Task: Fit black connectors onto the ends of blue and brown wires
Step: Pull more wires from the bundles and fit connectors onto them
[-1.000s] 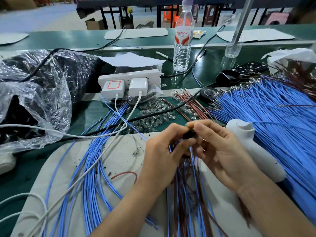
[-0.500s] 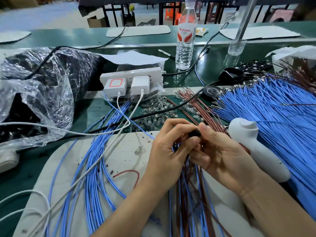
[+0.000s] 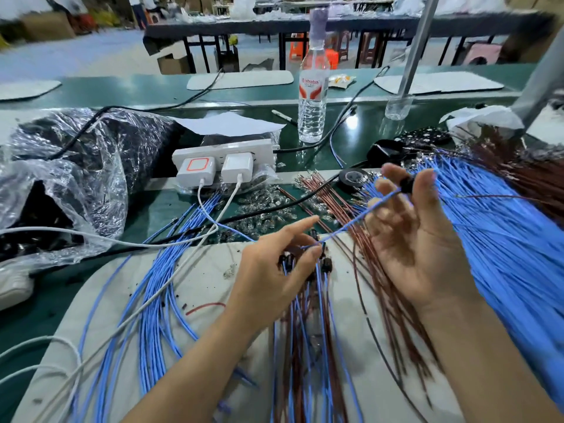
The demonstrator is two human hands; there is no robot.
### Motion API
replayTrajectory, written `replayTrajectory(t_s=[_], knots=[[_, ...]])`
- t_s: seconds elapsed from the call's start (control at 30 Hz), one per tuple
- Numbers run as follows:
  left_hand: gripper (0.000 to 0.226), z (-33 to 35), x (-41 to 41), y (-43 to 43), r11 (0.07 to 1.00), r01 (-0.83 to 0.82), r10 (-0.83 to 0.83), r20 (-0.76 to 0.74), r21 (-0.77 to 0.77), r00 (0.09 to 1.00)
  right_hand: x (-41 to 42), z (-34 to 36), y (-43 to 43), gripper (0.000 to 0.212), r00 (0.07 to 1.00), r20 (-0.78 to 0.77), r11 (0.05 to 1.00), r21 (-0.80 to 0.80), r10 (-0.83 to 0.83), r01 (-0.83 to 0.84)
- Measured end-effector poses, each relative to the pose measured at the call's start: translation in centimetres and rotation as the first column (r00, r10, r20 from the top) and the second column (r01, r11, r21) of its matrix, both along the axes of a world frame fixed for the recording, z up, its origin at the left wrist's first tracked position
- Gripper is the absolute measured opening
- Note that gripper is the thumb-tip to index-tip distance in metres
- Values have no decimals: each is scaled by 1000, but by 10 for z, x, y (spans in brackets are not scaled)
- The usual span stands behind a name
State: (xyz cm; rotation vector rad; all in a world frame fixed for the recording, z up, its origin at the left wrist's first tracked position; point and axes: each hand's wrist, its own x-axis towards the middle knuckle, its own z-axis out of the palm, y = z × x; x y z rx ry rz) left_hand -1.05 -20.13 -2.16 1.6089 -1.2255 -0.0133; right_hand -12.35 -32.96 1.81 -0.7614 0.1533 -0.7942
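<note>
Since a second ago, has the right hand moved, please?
Yes: the right hand rose away from the left hand, up beside the black tape roll.

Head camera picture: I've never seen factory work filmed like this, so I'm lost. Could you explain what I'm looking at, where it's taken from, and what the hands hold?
No machine here: a person wears a camera on the head, so you look down at their own two hands over a workbench. The right hand pinches a small black connector at the end of a blue wire. The left hand pinches that same wire lower down. Beneath the left hand lies a bundle of wires with connectors already on. Around them are a heap of blue wires at right, brown wires behind, a power strip, a water bottle and a plastic bag at left.
</note>
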Motion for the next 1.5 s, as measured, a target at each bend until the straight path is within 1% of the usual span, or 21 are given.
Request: replayTrajectory(t_s=[0.1,0.2,0.27,0.33,0.4,0.43,0.5,0.6,0.67,0.7,0.77,0.87,0.93,1.0,1.03,1.1,1.17,1.23,1.3,1.37,1.5], knots=[[48,16,-16,1,989,145,-143,-164,3,976,2,2,7,24,999,-14,998,-56,-39,38],[54,33,-32,-3,970,235,-211,-272,57,939,1,4,6,22,988,-20,988,-33,-153,153],[42,46,-36,0,957,289,-253,-456,10,853,-2,4,3,13,955,-83,958,-72,-284,278],[36,60,-35,6,932,362,-288,-653,-23,700,-2,1,4,8,901,-150,904,-211,-407,373],[31,74,-34,13,916,393,-301,-778,-76,551,0,-2,8,11,871,-165,872,-263,-463,414],[30,80,-33,18,924,374,-281,-802,-78,528,2,-3,9,11,869,-173,875,-245,-463,418],[37,92,-34,31,936,352,-205,-812,0,546,3,-5,7,12,862,-192,879,-192,-469,436],[35,103,-45,58,871,434,-139,-731,231,668,2,-15,-4,12,807,-266,848,-217,-527,483],[34,108,-55,77,729,498,-156,-595,469,789,6,-24,-8,15,755,-312,811,-324,-577,487],[30,107,-57,87,673,482,-179,-509,561,842,8,-28,-9,17,735,-320,792,-382,-598,477],[31,108,-57,99,581,452,-255,-376,677,891,14,-36,-6,16,725,-332,764,-503,-603,405],[26,95,-39,96,517,347,-250,-250,783,935,20,-48,5,16,736,-406,725,-669,-542,165],[17,72,-10,83,626,143,-146,-65,767,987,22,-54,11,18,699,-492,683,-730,-518,-7],[13,50,30,73,705,-160,74,153,691,985,22,-55,14,19,647,-524,620,-778,-553,-100],[13,41,51,71,694,-303,188,241,653,952,22,-55,15,19,638,-516,596,-796,-572,-109],[19,26,85,71,644,-480,319,362,596,876,21,-55,15,18,644,-473,552,-828,-601,-94],[31,16,106,73,598,-553,338,442,580,831,21,-55,16,15,645,-433,507,-858,-629,-81],[38,8,116,72,552,-566,309,481,612,821,22,-55,18,12,656,-407,476,-875,-635,-82],[32,7,121,69,515,-573,314,481,638,818,22,-56,20,10,658,-375,438,-896,-653,-77],[18,10,123,67,540,-565,370,427,624,825,21,-55,20,10,657,-366,421,-903,-659,-81],[5,14,125,70,575,-553,387,395,603,833,21,-53,19,11,676,-384,465,-883,-630,-68]])
